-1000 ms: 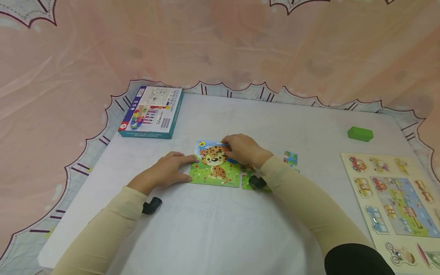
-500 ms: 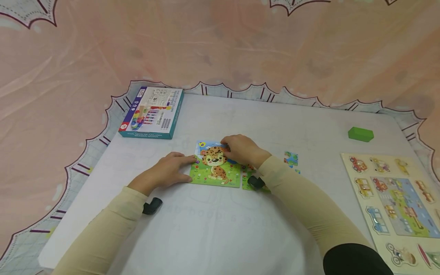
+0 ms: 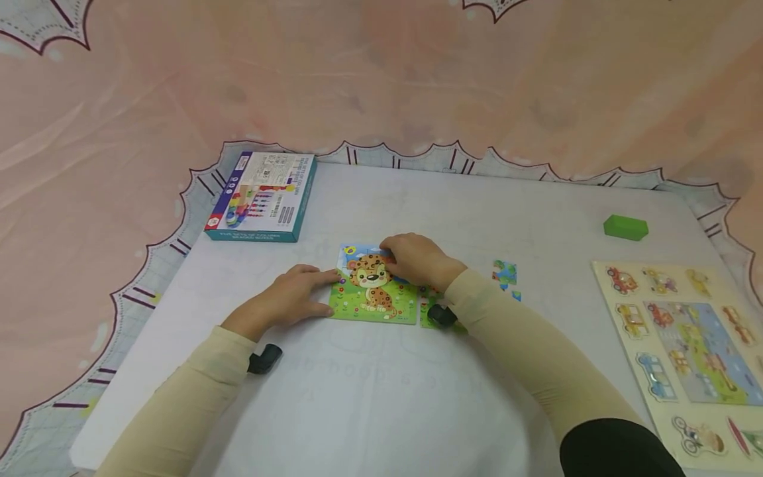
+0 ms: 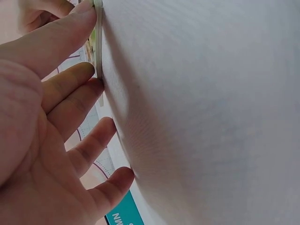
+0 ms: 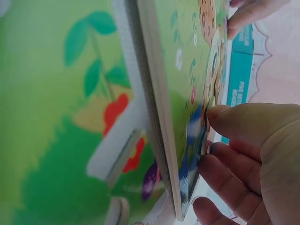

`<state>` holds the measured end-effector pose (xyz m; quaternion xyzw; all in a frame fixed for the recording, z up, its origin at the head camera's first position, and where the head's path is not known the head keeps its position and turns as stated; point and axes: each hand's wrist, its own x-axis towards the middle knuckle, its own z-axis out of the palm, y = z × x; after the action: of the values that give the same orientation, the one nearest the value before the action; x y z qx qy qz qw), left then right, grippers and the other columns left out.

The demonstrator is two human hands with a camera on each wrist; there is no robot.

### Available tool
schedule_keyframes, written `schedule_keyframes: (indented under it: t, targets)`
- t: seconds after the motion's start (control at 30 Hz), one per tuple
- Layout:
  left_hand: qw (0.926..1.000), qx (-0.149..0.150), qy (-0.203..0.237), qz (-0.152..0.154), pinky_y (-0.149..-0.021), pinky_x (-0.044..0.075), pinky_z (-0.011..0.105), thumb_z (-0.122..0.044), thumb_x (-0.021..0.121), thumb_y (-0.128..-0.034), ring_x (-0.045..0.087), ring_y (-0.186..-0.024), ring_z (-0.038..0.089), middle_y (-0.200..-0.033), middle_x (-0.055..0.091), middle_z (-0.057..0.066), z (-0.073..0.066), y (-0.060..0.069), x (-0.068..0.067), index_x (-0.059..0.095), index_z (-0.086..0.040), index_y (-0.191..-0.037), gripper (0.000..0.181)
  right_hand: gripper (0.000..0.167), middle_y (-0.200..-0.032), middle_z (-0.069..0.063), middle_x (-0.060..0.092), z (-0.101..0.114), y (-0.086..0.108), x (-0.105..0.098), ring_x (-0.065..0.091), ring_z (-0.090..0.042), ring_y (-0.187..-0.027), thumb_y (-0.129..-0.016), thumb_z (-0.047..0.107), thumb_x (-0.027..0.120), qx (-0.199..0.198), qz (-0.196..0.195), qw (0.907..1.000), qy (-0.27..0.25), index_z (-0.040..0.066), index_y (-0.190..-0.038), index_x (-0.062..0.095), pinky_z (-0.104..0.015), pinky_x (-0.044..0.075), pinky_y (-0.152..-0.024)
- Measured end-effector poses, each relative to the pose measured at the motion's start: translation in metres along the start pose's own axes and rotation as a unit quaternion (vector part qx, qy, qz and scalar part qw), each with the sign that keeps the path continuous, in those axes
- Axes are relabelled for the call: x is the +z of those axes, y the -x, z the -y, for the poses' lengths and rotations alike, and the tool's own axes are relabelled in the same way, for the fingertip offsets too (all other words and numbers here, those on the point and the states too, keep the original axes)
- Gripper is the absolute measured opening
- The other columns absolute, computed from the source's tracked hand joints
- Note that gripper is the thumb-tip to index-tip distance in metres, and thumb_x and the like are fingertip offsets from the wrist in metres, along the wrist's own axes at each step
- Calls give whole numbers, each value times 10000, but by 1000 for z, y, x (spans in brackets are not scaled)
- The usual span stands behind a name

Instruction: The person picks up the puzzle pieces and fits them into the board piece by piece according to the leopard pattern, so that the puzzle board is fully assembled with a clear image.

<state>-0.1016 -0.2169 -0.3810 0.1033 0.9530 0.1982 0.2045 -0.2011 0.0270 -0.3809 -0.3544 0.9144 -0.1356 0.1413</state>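
Observation:
A leopard jigsaw puzzle (image 3: 372, 308) in a flat board lies on the white table in the head view. My left hand (image 3: 283, 298) rests at its left edge, thumb and fingers extended; the left wrist view shows the fingertips (image 4: 96, 84) against the board's side. Over the upper right part of the picture is my right hand (image 3: 420, 260). In the right wrist view its thumb and fingers pinch a thin puzzle piece (image 5: 205, 138) at the board's surface. The piece's picture is mostly hidden. A second puzzle board (image 3: 426, 315) lies beside the first, partly under the right wrist.
Loose puzzle pieces (image 3: 505, 271) lie right of the right forearm. A teal-sided box (image 3: 262, 199) is at the back left, a green block (image 3: 626, 228) at the back right. A wooden vehicle puzzle board (image 3: 650, 344) covers the right side of the table.
My right hand has shifted very slightly left over the leopard puzzle, still pinching the piece. The left hand stays at the board's edge. The head view has tilted a little.

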Motion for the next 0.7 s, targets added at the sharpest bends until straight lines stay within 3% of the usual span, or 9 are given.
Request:
schedule_keyframes:
  t: [0.33,0.57,0.7]
  targets:
    - [10000,-38,24,-24,-1087,299,652,-300,776,-889,305,-1416,412,-1504,441,171,2,-1,1,513,-196,-1488,662,389,-1139,-78,657,2,0,-1,569,-229,-977,-998,205,604,-26,64,10000,3,38,-1350,604,-394,481,-924]
    - [10000,-60,26,-25,-1088,294,656,-297,777,-889,297,-1420,411,-1506,441,167,1,-1,1,515,-196,-1487,661,452,-1316,-97,623,4,-2,0,584,-239,-1169,-986,241,641,2,28,10000,-31,40,-1385,576,-394,445,-1038]
    - [10000,-28,18,-27,-1091,290,654,-294,775,-890,299,-1419,409,-1505,445,161,1,-1,0,512,-191,-1488,661,416,-1311,-106,625,5,-2,0,586,-248,-1178,-993,218,630,-14,9,10000,-28,37,-1366,592,-398,451,-1030]
